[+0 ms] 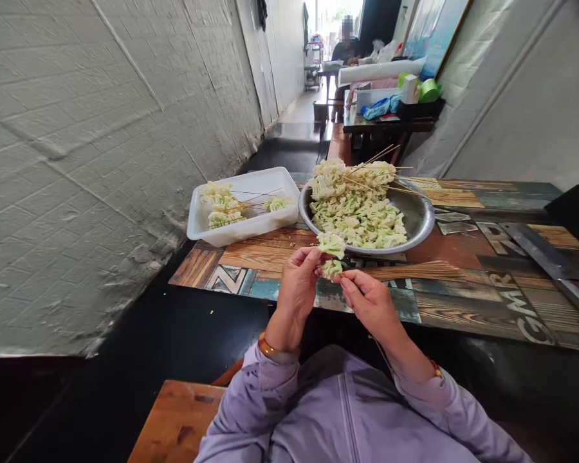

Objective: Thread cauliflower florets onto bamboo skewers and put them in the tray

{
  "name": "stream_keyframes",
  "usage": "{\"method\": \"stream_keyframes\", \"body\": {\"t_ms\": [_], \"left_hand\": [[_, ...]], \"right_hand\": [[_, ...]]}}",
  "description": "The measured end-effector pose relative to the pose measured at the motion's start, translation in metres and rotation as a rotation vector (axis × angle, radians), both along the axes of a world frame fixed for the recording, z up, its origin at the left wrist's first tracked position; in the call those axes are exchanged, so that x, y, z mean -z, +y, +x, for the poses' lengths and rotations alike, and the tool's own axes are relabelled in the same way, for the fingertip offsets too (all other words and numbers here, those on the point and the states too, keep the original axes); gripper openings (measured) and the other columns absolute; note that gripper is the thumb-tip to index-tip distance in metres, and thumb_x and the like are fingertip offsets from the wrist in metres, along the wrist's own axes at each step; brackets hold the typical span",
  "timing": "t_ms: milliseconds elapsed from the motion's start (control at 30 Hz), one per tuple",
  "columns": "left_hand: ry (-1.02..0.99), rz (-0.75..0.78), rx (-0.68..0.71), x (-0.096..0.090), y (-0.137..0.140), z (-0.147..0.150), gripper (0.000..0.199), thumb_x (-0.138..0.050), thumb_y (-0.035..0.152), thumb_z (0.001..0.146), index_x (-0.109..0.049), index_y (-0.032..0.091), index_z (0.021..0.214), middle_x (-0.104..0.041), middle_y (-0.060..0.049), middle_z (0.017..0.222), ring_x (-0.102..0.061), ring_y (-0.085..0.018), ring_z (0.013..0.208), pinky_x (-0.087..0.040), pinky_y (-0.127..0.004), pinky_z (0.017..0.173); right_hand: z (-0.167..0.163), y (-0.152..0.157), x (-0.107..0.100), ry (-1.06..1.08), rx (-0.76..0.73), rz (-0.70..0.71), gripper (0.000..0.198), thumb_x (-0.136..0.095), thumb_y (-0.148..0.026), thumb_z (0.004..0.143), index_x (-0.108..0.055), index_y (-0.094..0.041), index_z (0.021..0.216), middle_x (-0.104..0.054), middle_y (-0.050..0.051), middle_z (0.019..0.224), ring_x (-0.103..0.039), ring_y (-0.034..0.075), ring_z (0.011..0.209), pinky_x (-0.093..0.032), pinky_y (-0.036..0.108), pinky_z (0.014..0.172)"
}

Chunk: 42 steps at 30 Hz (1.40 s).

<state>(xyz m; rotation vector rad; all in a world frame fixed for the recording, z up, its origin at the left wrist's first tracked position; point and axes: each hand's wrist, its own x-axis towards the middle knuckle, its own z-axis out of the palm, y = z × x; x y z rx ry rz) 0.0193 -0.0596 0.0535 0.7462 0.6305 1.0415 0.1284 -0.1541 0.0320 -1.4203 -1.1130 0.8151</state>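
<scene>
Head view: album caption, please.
Left hand and right hand handling pale green cauliflower florets near a round silver metal bowl.

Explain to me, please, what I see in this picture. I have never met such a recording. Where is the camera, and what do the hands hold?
There is no machine here: a person works with two bare hands. The single picture comes from a camera worn on the head, looking forward and down, so the purple sleeves are the person's own. The left hand holds pieces of cauliflower. The right hand seems to pinch a stick, its fingertips close to the lower piece. On the table stand a white tub with cauliflower on sticks and a metal bowl heaped with more. A bundle of sticks lies in front of the bowl.
</scene>
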Motion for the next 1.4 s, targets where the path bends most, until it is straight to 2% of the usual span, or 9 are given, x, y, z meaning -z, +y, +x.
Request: {"method": "stream_keyframes", "body": {"t_ms": [167,367,567,800,967,1100,1200,1400], "left_hand": [[0.003,0.044,-0.033,-0.003,0.0,0.0,0.022,-0.08,0.028,0.066,-0.064,0.015,0.073,-0.062,0.002,0.068,-0.057,-0.008,0.065,-0.043,-0.02,0.064],[0.026,0.129,-0.06,-0.007,0.001,-0.003,0.023,-0.078,0.026,0.068,-0.07,0.017,0.088,-0.066,0.0,0.08,-0.058,-0.008,0.069,-0.043,-0.02,0.066],[0.131,0.197,-0.103,-0.005,0.001,-0.003,0.018,-0.077,0.028,0.069,-0.07,0.015,0.08,-0.066,-0.001,0.074,-0.056,-0.009,0.065,-0.044,-0.023,0.066],[0.311,0.429,-0.195,-0.002,0.001,-0.007,0.016,-0.074,0.03,0.074,-0.066,0.017,0.077,-0.062,0.001,0.071,-0.055,-0.01,0.065,-0.044,-0.023,0.066],[0.476,0.724,-0.212,0.001,0.005,-0.014,0.011,-0.069,0.029,0.081,-0.066,0.018,0.078,-0.065,-0.002,0.077,-0.058,-0.013,0.072,-0.045,-0.026,0.069],[0.493,0.933,-0.233,0.0,0.007,-0.016,0.009,-0.065,0.026,0.084,-0.065,0.019,0.077,-0.065,-0.003,0.078,-0.06,-0.014,0.076,-0.047,-0.028,0.073],[0.481,0.98,-0.212,-0.001,0.008,-0.018,0.01,-0.064,0.026,0.085,-0.064,0.019,0.078,-0.066,-0.004,0.079,-0.062,-0.015,0.078,-0.048,-0.029,0.074],[0.462,0.965,-0.176,-0.006,0.007,-0.022,0.012,-0.066,0.028,0.084,-0.065,0.019,0.075,-0.067,-0.005,0.078,-0.062,-0.017,0.079,-0.049,-0.031,0.076]], "right_hand": [[-0.001,-0.001,-0.002,-0.085,0.018,0.03,0.028,-0.051,-0.038,0.093,-0.069,-0.016,0.093,-0.049,-0.004,0.056,-0.046,0.01,0.05,-0.036,0.022,0.051],[-0.002,0.0,-0.005,-0.135,0.031,0.054,0.029,-0.05,-0.038,0.093,-0.07,-0.016,0.092,-0.05,-0.004,0.056,-0.046,0.011,0.05,-0.037,0.023,0.052],[-0.002,-0.001,-0.008,-0.127,0.044,0.046,0.031,-0.051,-0.039,0.092,-0.07,-0.015,0.093,-0.05,-0.003,0.056,-0.046,0.011,0.051,-0.037,0.023,0.052],[0.0,-0.002,-0.007,-0.105,0.033,0.031,0.032,-0.05,-0.04,0.092,-0.07,-0.016,0.094,-0.049,-0.004,0.056,-0.045,0.011,0.05,-0.036,0.023,0.051],[0.0,-0.002,-0.005,-0.1,0.041,0.049,0.03,-0.052,-0.04,0.091,-0.07,-0.016,0.092,-0.048,-0.004,0.056,-0.044,0.011,0.051,-0.036,0.023,0.051],[0.0,-0.003,-0.002,-0.044,0.022,0.055,0.03,-0.051,-0.04,0.093,-0.069,-0.016,0.091,-0.046,-0.005,0.055,-0.042,0.01,0.049,-0.034,0.023,0.049],[0.001,-0.003,0.003,-0.015,0.015,0.077,0.029,-0.05,-0.04,0.094,-0.068,-0.016,0.091,-0.046,-0.005,0.055,-0.042,0.01,0.049,-0.033,0.023,0.049],[0.002,-0.002,0.007,-0.006,-0.024,0.093,0.03,-0.05,-0.041,0.095,-0.068,-0.017,0.091,-0.045,-0.005,0.055,-0.041,0.009,0.048,-0.032,0.022,0.048]]}}
